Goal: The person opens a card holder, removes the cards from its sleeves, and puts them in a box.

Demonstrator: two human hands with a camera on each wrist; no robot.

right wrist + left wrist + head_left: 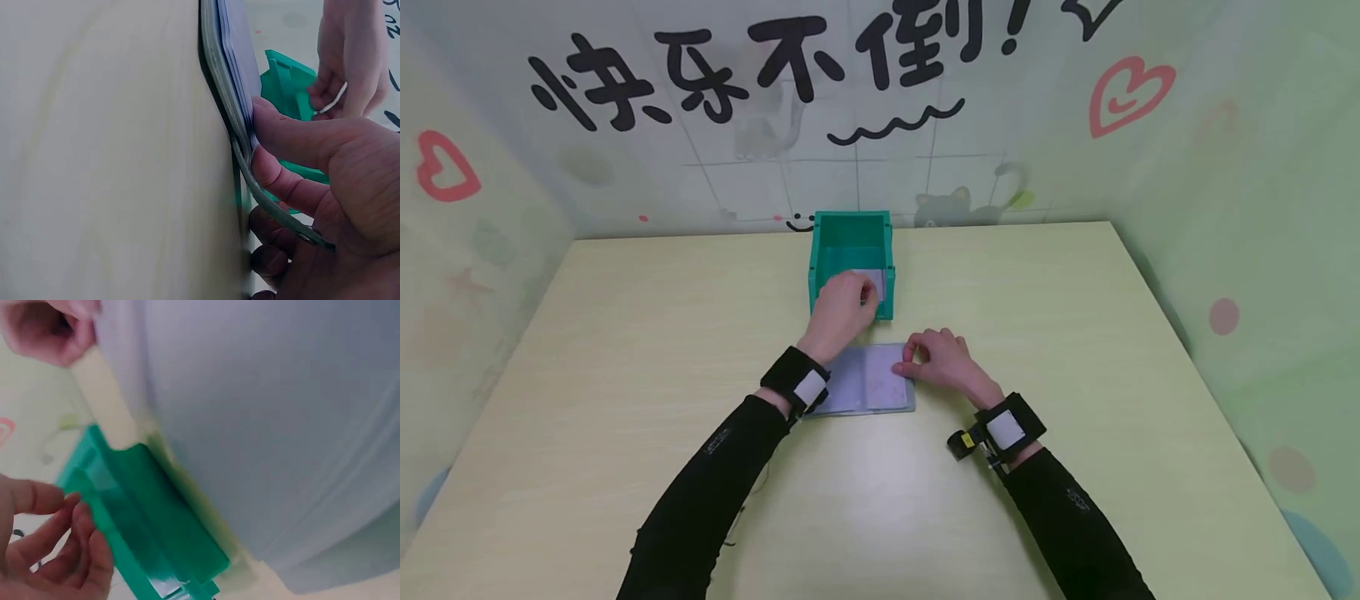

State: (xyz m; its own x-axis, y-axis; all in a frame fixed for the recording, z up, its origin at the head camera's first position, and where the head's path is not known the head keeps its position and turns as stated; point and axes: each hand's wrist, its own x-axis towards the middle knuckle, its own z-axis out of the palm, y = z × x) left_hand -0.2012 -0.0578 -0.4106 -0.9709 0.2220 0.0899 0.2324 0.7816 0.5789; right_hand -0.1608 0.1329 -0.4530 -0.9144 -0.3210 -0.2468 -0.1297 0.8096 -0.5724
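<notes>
On the table lies an open card album [886, 379] with pale lilac pocket-like pages and a grey-green cover. My right hand [943, 362] pinches the right edge of its pages, thumb on top and index finger beneath; in the right wrist view the cover edge [275, 212] bends away under the fingers. My left hand [844, 307] is over the near end of a green plastic bin [852, 233]. Its fingertips are pinched together, and a thin pale card [337, 99] shows edge-on between them in the right wrist view. A pale lilac patch [880, 283] shows beside those fingers, inside the bin's outline.
The bin stands near the table's back edge, directly behind the album. A printed backdrop [737, 167] rises behind the table [625, 333], with side panels left and right. Each wrist wears a black camera strap [795, 382].
</notes>
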